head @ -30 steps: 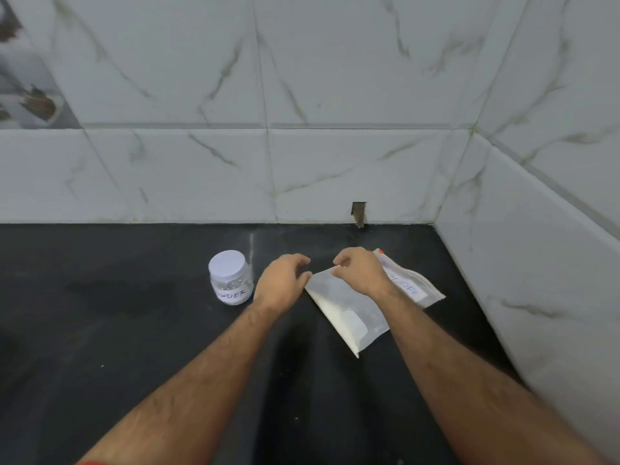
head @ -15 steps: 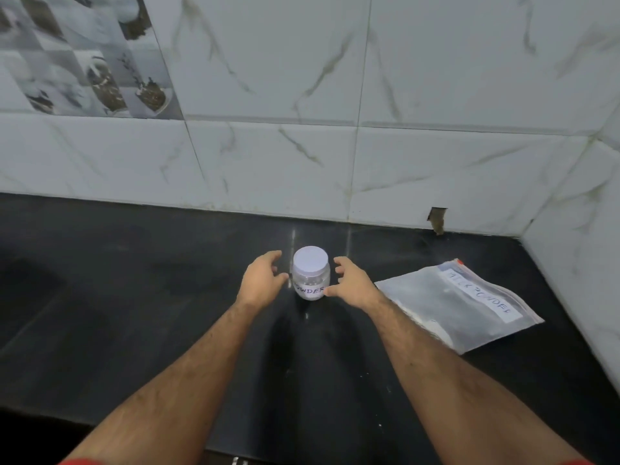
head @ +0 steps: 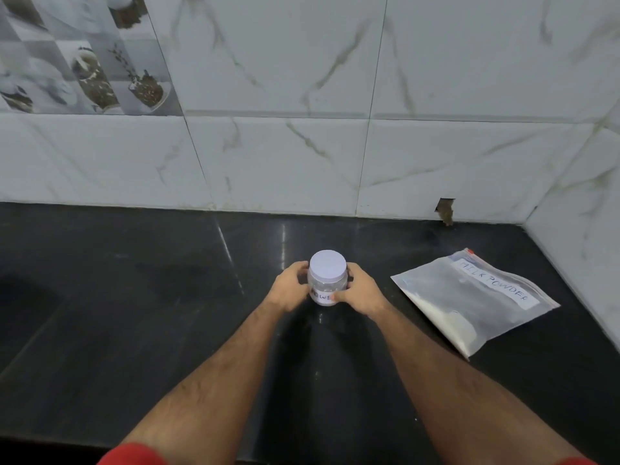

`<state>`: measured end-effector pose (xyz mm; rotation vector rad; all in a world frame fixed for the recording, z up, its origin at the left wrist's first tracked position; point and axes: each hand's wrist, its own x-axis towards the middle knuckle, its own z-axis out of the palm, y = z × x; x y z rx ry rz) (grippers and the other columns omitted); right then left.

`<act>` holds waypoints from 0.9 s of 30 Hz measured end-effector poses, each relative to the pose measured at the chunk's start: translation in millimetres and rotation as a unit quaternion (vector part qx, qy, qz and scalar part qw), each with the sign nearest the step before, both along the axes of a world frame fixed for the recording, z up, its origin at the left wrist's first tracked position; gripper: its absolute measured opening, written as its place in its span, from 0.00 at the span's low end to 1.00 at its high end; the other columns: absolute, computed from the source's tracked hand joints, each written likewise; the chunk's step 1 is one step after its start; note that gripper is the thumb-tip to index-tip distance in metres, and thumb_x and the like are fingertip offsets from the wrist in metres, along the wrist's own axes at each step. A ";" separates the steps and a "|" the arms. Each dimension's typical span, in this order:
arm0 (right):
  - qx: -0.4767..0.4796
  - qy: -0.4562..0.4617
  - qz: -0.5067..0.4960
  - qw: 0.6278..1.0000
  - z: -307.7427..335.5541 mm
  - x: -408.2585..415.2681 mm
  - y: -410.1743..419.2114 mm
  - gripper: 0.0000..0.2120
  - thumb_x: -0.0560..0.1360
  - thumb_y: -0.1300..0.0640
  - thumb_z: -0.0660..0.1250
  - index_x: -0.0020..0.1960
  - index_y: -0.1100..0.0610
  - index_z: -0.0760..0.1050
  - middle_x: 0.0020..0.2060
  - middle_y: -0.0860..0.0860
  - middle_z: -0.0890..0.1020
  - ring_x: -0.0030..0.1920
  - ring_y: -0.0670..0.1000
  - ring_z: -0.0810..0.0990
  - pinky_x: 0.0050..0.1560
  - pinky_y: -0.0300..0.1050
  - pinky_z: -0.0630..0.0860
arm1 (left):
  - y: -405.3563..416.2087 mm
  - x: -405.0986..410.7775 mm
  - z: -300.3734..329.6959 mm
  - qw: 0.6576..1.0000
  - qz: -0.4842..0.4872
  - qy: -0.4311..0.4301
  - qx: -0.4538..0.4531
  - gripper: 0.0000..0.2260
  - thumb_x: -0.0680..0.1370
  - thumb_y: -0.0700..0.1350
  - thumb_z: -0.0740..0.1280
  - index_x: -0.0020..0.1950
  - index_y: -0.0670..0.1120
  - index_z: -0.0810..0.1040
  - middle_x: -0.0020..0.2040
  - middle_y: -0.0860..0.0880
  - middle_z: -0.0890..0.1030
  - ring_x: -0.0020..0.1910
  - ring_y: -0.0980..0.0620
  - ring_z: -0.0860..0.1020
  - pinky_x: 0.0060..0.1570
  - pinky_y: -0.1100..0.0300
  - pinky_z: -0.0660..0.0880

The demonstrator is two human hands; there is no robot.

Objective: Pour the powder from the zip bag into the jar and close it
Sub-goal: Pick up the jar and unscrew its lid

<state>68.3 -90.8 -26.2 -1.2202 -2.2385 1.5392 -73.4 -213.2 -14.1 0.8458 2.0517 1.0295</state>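
A small clear jar (head: 326,284) with a white lid on it stands upright on the black counter (head: 167,313), its paper label partly covered by fingers. My left hand (head: 291,289) wraps its left side and my right hand (head: 360,293) its right side, both touching the jar. A clear zip bag (head: 469,300) labelled MILK POWDER lies flat to the right, apart from both hands, with white powder gathered along its near edge. Its zip strip runs along the far right side.
White marble wall tiles rise behind the counter and along the right, forming a corner (head: 526,219) just past the bag. A chipped notch (head: 445,211) marks the back wall's base. The counter's front edge runs under my forearms.
My hands left the zip bag, moved left to the jar and closed around its sides. The bag now lies flat and untouched on the right; the view swung left.
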 end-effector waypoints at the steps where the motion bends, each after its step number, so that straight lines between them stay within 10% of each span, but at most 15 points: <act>1: 0.002 0.005 0.004 1.000 -1.8 3.6 -2.6 0.39 0.64 0.66 0.80 0.72 0.56 0.69 0.64 0.50 0.79 0.65 0.53 0.78 0.68 0.53 0.75 | -2.5 -1.2 -1.5 1.000 -0.003 -0.009 -0.001 0.29 0.74 0.34 0.67 0.75 0.44 0.67 0.67 0.45 0.79 0.62 0.45 0.79 0.58 0.49 0.80; 15: -0.008 0.072 -0.034 0.997 -1.3 42.9 -30.3 0.41 0.63 0.57 0.83 0.68 0.52 0.65 0.59 0.44 0.77 0.61 0.48 0.79 0.61 0.46 0.79 | -18.8 17.2 25.0 0.994 -0.097 -0.013 0.042 0.23 0.75 0.53 0.74 0.67 0.48 0.76 0.59 0.53 0.81 0.61 0.52 0.80 0.58 0.57 0.77; 19: -0.032 0.077 -0.012 0.996 9.2 45.7 -38.7 0.36 0.65 0.55 0.81 0.67 0.50 0.66 0.58 0.45 0.79 0.58 0.47 0.81 0.56 0.44 0.80 | -8.4 23.3 49.4 0.990 -0.119 -0.032 0.072 0.34 0.74 0.52 0.75 0.77 0.48 0.67 0.67 0.56 0.72 0.65 0.54 0.75 0.60 0.61 0.73; 27: -0.083 0.143 -0.003 0.986 14.6 50.4 -50.3 0.42 0.61 0.51 0.83 0.70 0.50 0.68 0.60 0.50 0.82 0.61 0.52 0.82 0.58 0.50 0.83 | 5.5 33.6 66.7 0.978 -0.067 -0.125 0.153 0.25 0.74 0.47 0.76 0.69 0.50 0.72 0.60 0.46 0.82 0.53 0.49 0.84 0.50 0.57 0.82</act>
